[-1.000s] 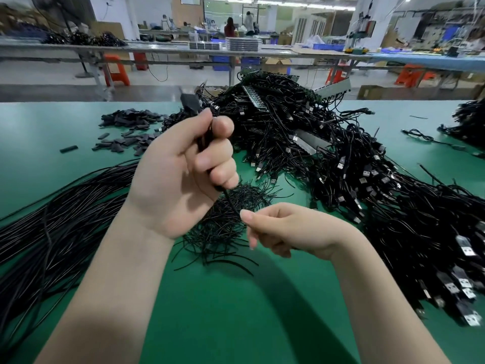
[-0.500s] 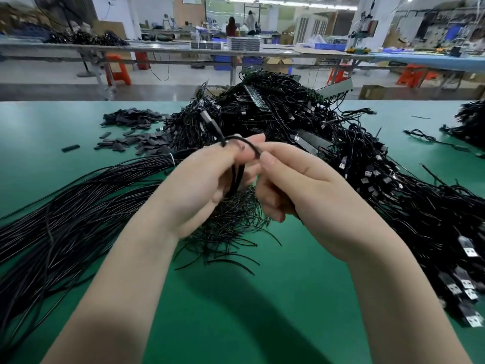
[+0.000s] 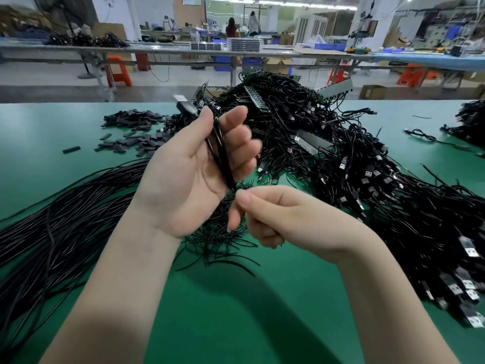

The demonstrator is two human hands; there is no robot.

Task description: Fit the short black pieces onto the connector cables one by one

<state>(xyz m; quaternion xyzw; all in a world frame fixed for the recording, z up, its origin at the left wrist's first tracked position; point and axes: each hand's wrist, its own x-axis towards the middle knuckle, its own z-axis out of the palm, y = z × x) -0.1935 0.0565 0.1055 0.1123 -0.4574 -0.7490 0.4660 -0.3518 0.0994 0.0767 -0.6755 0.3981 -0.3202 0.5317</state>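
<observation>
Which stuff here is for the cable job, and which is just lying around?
For the job:
- left hand holding a thin black connector cable
- right hand
- heap of short flat black pieces
- big tangled pile of black connector cables

Lying about:
- orange plastic stools
- brown cardboard boxes

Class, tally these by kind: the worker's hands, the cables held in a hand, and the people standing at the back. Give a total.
Hands: 2 (left hand, right hand)
Cable held in the left hand: 1
People standing at the back: 2 (red top, white top)
Total: 5
</observation>
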